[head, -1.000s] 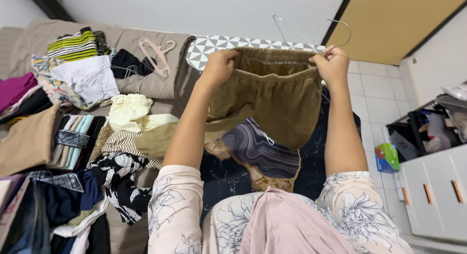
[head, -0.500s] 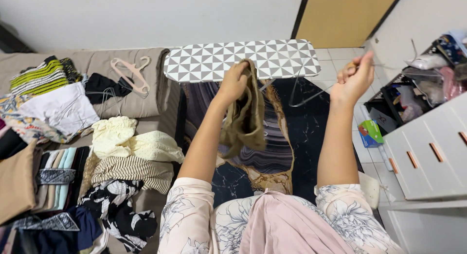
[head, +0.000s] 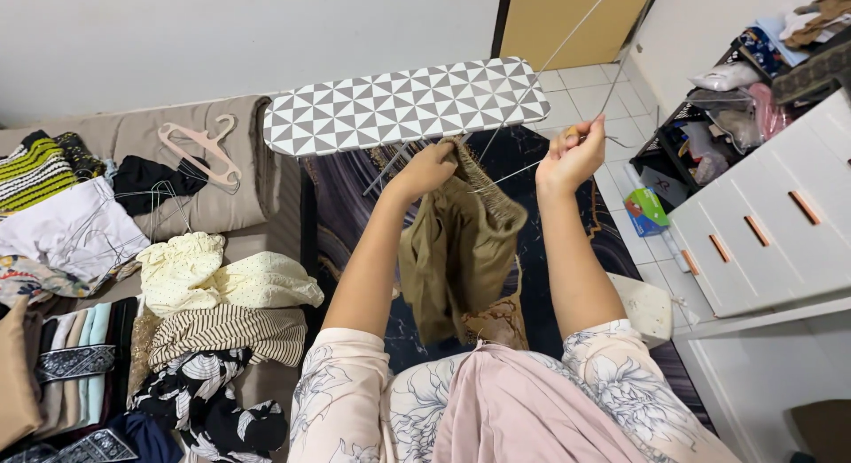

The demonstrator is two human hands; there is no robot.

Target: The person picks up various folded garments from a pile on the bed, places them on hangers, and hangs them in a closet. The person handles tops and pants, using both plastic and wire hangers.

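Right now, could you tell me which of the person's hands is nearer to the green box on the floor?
The right hand. It holds a wire hanger up and left of the green box; the left hand grips the olive garment farther left.

White wall [head: 222, 38], tiled floor [head: 589, 95], white drawers [head: 762, 233], marbled rug [head: 558, 224]

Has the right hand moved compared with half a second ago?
Yes. The right hand, gripping a wire hanger, has come in toward the olive garment and now sits just off the ironing board corner, nearer the left hand.
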